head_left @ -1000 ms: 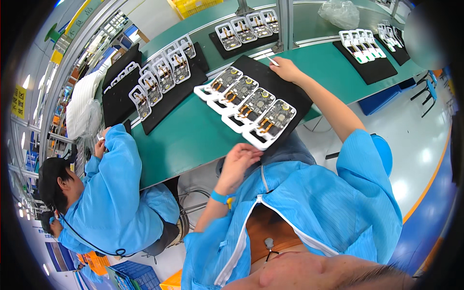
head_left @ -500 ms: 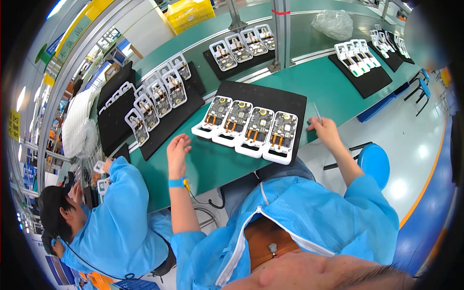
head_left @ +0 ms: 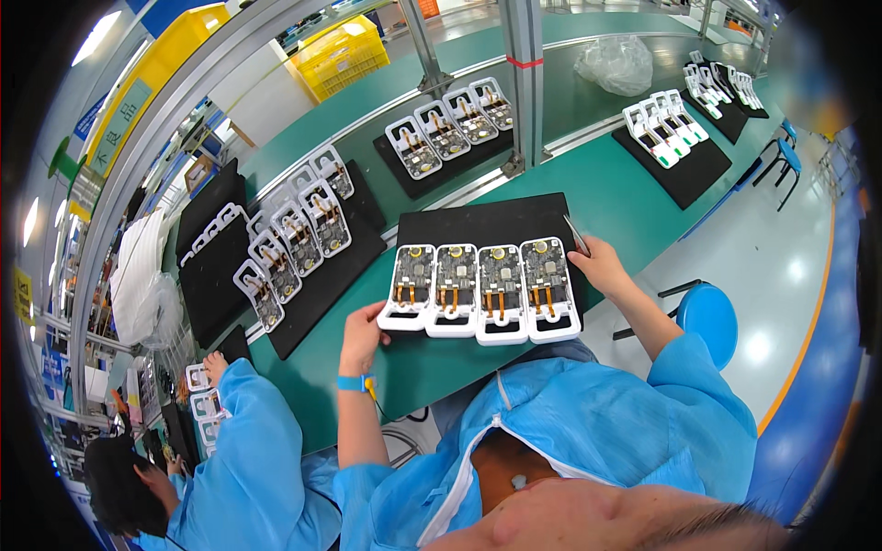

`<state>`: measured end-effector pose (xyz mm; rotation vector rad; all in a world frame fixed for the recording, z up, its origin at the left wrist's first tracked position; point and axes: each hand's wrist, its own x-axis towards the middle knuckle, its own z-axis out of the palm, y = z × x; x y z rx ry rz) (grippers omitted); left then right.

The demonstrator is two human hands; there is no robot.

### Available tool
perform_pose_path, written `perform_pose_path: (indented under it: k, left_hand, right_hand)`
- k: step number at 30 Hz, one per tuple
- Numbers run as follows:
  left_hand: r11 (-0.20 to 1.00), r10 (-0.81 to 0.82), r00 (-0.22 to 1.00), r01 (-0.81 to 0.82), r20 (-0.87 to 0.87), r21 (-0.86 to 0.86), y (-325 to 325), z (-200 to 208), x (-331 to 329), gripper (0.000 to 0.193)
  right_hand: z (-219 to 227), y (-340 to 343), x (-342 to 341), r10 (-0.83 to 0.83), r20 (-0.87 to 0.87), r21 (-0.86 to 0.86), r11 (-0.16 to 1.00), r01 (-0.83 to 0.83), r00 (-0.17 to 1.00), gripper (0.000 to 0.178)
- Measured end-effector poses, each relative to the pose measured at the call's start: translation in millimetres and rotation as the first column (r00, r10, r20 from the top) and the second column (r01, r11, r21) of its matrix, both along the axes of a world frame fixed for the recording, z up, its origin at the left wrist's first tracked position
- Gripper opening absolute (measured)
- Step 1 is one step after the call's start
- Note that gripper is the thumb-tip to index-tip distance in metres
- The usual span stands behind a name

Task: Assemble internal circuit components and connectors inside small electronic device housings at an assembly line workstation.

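A mat (head_left: 496,216) on the bench (head_left: 459,363) carries four units (head_left: 501,280) side by side. The left hand (head_left: 366,335) is at the row's left end; the right hand (head_left: 602,264), holding a tool (head_left: 576,234), at its right. Left lies another loaded mat (head_left: 317,308); far, beyond the rail (head_left: 482,188), a third (head_left: 459,172); far right, a fourth (head_left: 689,179). A stool (head_left: 707,321) stands right of the bench.
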<state>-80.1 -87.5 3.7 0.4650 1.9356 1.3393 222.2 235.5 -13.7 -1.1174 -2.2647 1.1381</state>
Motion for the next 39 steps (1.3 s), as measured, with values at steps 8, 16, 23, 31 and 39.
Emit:
perform_pose_path:
  k: [8, 16, 23, 31, 39]
  left_hand:
    - [0.987, -0.018, 0.937, -0.039, 0.349, 0.154, -8.6, 0.5, 27.2, 0.020]
    - [0.940, 0.129, 0.900, -0.245, 0.417, 0.239, 1.3, 18.2, 47.8, 0.014]
    - [0.884, 0.196, 0.910, -0.325, 0.366, 0.336, -0.7, 53.0, 35.1, 0.019]
    - [0.846, 0.297, 0.887, -0.416, 0.354, 0.333, -14.8, 50.3, 38.6, 0.021]
    - [0.937, 0.136, 0.913, -0.244, 0.385, 0.248, -6.1, 8.8, 73.9, 0.025]
  right_hand:
    - [22.4, 37.2, -35.4, 0.051, 0.047, 0.145, 0.988, -0.057, 0.998, 0.026]
    - [58.5, 62.5, -53.7, 0.116, -0.041, 0.110, 0.988, -0.111, 0.992, 0.025]
    - [98.0, 79.3, -95.2, 0.150, -0.007, 0.119, 0.982, -0.149, 0.989, 0.028]
    - [78.2, 74.5, -124.3, 0.238, -0.105, 0.076, 0.970, -0.230, 0.966, 0.027]
    - [29.6, 67.1, -51.1, 0.140, 0.022, 0.015, 0.990, -0.140, 0.990, 0.026]
